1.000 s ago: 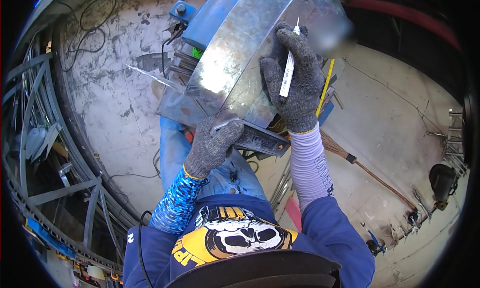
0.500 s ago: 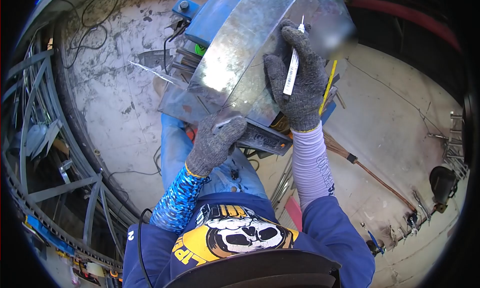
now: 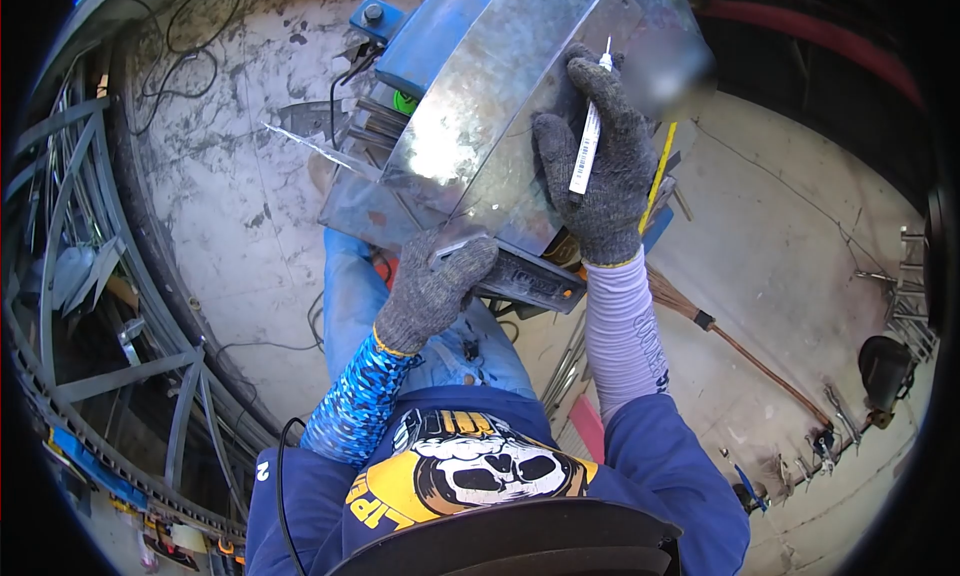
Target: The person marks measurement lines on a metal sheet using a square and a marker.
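A large shiny metal sheet point(image 3: 440, 141) lies in front of me, with a long straight line across it. My left hand point(image 3: 432, 288), in a grey knit glove, is closed over the left end of a dark bar with raised lettering point(image 3: 540, 279) at the sheet's near edge. A small pale metal piece shows under its fingers. On the sheet's right part rests my gloved right hand point(image 3: 605, 166). Between its thumb and fingers is a white marker pen point(image 3: 586, 151) with a barcode label, its thin tip pointing away from me.
A blue machine part point(image 3: 430, 41) stands beneath the sheet, near several metal bars point(image 3: 375, 126). A yellow measuring tape point(image 3: 658, 176) lies beside my right hand. The broom point(image 3: 740, 346) is on the floor at right. Metal stock on a rack point(image 3: 75, 256) fills the left side.
The view has shifted very slightly. Both hands keep their places on the bar and the sheet, and the pen stays in my right hand.
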{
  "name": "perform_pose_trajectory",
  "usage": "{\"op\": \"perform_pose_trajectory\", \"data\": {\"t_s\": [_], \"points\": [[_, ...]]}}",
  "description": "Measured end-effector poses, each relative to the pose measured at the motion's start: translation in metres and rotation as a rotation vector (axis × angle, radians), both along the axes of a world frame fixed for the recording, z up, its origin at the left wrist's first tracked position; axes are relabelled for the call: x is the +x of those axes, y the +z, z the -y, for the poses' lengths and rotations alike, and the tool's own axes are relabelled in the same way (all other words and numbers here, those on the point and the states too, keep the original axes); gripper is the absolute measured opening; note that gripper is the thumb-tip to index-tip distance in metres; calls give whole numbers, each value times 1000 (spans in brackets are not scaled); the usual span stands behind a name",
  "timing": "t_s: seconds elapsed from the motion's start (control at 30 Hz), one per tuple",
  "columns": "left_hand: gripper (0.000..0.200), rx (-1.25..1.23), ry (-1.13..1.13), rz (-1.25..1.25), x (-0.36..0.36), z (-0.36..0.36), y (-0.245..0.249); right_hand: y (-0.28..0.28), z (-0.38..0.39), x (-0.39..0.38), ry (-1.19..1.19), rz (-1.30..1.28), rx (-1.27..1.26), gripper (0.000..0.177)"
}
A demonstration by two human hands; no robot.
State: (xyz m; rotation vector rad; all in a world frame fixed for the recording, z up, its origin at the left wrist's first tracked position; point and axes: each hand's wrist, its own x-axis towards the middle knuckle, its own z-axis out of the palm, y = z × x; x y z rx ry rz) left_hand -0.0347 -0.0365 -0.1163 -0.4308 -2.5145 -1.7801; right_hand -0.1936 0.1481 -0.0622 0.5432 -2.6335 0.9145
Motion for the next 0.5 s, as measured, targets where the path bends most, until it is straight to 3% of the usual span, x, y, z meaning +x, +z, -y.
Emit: {"op": "perform_pose_trajectory", "data": {"t_s": [0.5], "points": [[57, -67, -33, 31, 6, 1, -2, 3, 0, 0, -9, 16, 26, 47]]}}
